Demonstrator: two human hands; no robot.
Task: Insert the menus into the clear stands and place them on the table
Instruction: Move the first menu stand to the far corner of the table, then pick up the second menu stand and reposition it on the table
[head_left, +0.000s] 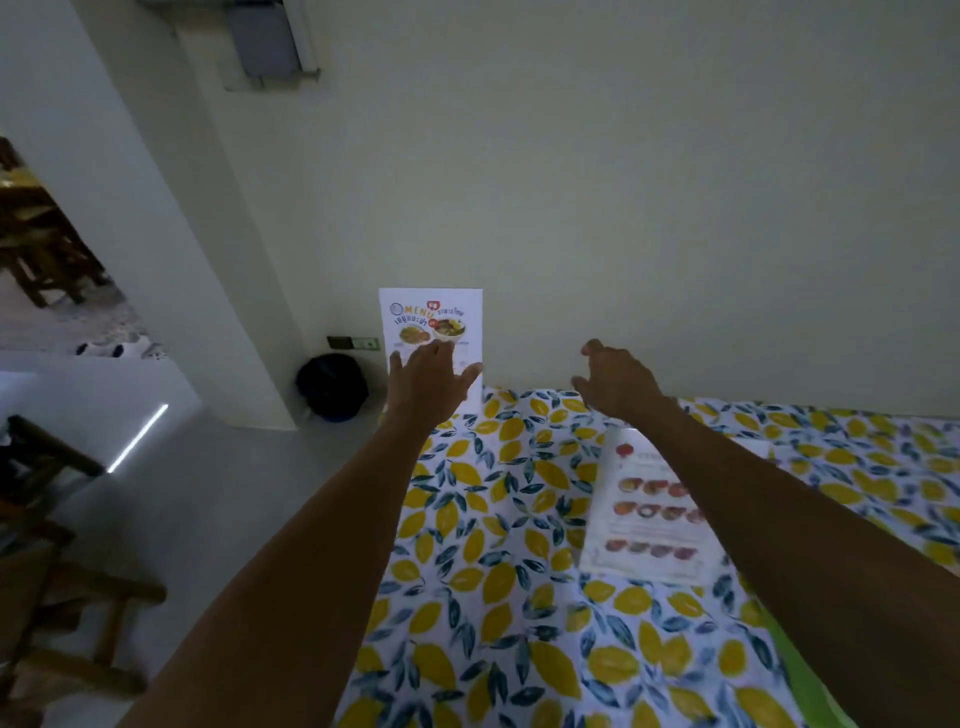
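Note:
A white menu in a clear stand stands upright at the far left corner of the table, against the wall. My left hand is in front of its lower part with fingers spread, holding nothing; I cannot tell if it touches the stand. My right hand hovers to the right of the stand over the table's far edge, fingers curled loosely and empty. A second menu, with rows of dish pictures, lies flat on the table under my right forearm.
The table carries a lemon-print cloth. The pale wall runs along its far edge. A dark bin sits on the floor left of the table. Wooden chairs stand at the left.

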